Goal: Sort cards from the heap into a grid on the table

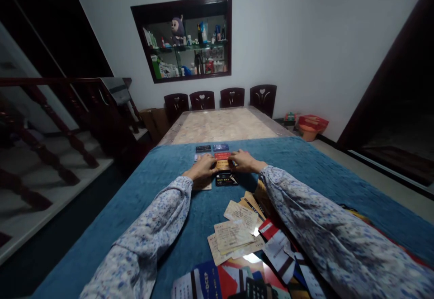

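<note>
My left hand (pixel 202 168) and my right hand (pixel 244 161) meet at a small orange card (pixel 224 165), with curled fingers on its left and right edges. Above it lies a red card (pixel 222 155), and below it a black card (pixel 227 180) with yellow lettering. Further up, a dark card (pixel 203 149) and a blue card (pixel 221 147) lie side by side. Partly under my left hand are a pale card (pixel 197 157) and a beige card (pixel 206 185). The fingertips are small and dim here.
Loose beige paper tickets (pixel 235 235), red and white cards (pixel 276 247) and a blue card marked DCEP (pixel 208 281) spread near me on the blue cloth (pixel 162 199). A black keypad-like device (pixel 256 288) shows at the bottom edge. Several chairs (pixel 232 97) stand at the far end.
</note>
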`<state>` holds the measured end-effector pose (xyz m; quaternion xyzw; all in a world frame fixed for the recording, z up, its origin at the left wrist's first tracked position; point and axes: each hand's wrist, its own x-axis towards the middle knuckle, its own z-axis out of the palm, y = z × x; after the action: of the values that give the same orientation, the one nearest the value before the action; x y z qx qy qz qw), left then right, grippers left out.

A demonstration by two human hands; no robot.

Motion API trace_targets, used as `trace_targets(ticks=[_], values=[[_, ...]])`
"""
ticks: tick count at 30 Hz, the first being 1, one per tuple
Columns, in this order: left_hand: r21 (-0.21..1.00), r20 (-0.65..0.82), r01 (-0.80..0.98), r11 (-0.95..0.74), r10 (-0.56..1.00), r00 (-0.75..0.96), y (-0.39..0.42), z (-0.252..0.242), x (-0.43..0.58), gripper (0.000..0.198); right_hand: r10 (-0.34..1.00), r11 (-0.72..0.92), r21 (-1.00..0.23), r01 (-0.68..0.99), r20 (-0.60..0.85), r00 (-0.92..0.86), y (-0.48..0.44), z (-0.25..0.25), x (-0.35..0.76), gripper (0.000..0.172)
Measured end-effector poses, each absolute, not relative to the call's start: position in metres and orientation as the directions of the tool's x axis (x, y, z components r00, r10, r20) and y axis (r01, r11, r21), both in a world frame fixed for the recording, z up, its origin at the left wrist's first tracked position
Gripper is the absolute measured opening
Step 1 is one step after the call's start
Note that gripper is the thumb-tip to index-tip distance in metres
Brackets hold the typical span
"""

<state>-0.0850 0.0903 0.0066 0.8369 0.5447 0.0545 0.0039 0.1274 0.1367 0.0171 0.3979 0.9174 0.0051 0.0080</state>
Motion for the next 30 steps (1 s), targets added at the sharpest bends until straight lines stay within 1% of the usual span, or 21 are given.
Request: trace_targets(ticks=[11, 19, 30], values=[[0.042, 0.013, 0.913, -0.406, 0.914, 0.406, 0.097, 0.004, -0.082, 0.019, 0.737, 0.675, 0.013, 0.737, -0.031, -0.675, 0.147, 0.006, 0.125, 0.034], [0.052, 0.009, 0.911, -0.409, 0.912, 0.409, 0.100, 0.003, -0.084, 0.022, 0.749, 0.662, 0.035, 0.749, -0.039, -0.661, 0.151, 0.001, 0.124, 0.038], [0.074, -0.028, 0.920, -0.384, 0.922, 0.387, 0.105, 0.001, -0.081, 0.020, 0.747, 0.664, 0.064, 0.745, -0.055, -0.662, 0.150, 0.005, 0.121, 0.036]])
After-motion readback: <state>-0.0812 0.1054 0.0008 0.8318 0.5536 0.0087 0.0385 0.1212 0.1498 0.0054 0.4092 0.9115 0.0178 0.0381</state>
